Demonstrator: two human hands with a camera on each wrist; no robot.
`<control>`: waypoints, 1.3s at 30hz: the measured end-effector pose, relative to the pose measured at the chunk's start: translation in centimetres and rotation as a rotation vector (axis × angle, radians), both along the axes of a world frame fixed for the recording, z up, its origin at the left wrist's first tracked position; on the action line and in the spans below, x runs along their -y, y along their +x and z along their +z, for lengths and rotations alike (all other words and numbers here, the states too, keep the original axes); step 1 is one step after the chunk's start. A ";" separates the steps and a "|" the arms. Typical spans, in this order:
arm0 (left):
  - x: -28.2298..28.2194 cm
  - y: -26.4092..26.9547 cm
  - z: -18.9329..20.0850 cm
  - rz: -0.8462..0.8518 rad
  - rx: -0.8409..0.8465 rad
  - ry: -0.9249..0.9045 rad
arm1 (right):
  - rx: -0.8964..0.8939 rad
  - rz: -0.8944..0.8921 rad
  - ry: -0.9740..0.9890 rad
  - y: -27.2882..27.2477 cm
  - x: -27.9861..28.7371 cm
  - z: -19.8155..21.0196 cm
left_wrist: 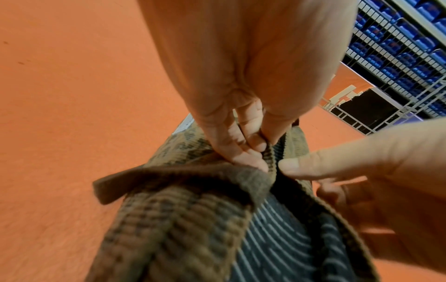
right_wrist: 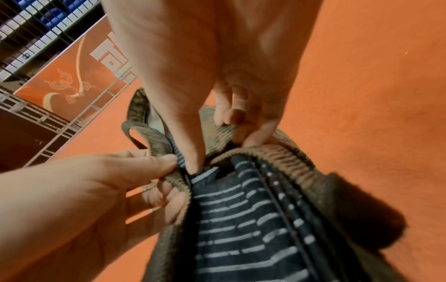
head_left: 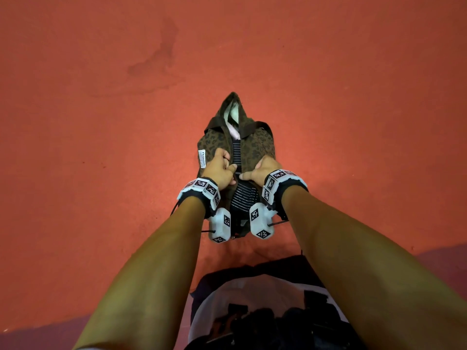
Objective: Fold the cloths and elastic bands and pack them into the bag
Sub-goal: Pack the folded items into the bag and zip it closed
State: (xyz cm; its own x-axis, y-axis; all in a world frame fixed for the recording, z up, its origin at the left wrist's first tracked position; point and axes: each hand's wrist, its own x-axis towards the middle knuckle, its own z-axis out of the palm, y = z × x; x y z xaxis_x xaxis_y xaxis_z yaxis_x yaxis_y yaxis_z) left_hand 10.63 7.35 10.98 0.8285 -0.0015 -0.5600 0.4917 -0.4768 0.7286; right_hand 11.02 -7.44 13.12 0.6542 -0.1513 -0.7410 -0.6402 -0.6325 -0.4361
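A brown leopard-print knitted bag (head_left: 257, 145) lies on the red floor with its mouth facing up. Inside it sits a dark cloth with thin white stripes (head_left: 243, 198), and beyond that a pink cloth (head_left: 233, 131) and a pale one (head_left: 233, 111). My left hand (head_left: 222, 170) pinches the left rim of the bag (left_wrist: 181, 219) between thumb and curled fingers. My right hand (head_left: 262, 170) grips the right rim (right_wrist: 277, 154), its thumb lying against the striped cloth (right_wrist: 241, 219). The two hands face each other, a finger's width apart.
Red floor (head_left: 101, 97) surrounds the bag on all sides. A white label (head_left: 203, 157) sits on the bag's left side. My torso and dark clothing (head_left: 265, 311) fill the bottom edge. A metal railing (left_wrist: 362, 114), an orange banner (right_wrist: 72, 72) and blue seats (left_wrist: 410, 47) stand far off.
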 end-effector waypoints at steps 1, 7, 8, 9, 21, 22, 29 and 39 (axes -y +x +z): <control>0.0 0.0 0.0 0.004 -0.002 0.004 | -0.022 0.034 -0.002 -0.2 0.1 0.1; 0.1 0.2 -0.2 0.024 0.007 0.038 | -0.117 0.141 0.037 -0.8 0.5 0.7; 0.1 0.2 -0.2 0.028 0.007 0.040 | -0.119 0.154 0.036 -1.0 0.7 1.0; 0.0 0.2 -0.3 0.029 0.010 0.044 | -0.113 0.163 0.032 -1.2 0.9 1.4; -2.9 -2.6 -0.8 0.015 -0.025 0.113 | -0.104 0.187 -0.203 -1.4 -0.4 0.6; -3.3 -3.1 -0.8 -0.024 -0.060 0.160 | -0.101 0.171 -0.205 -1.2 -0.5 0.4; -4.6 -4.3 -0.3 -0.121 -0.162 0.165 | -0.109 0.180 -0.180 -1.9 -0.2 1.3; -4.4 -2.8 1.6 -0.040 -0.087 0.183 | -0.139 -0.014 0.022 -0.6 -0.7 -1.6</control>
State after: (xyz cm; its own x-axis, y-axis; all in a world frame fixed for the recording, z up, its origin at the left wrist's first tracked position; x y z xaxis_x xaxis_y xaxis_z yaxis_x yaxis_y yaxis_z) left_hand 7.87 11.75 12.56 0.7782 0.0747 -0.6236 0.5271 -0.6176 0.5838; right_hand 10.38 -6.73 11.57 0.5427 -0.1422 -0.8278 -0.7040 -0.6145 -0.3560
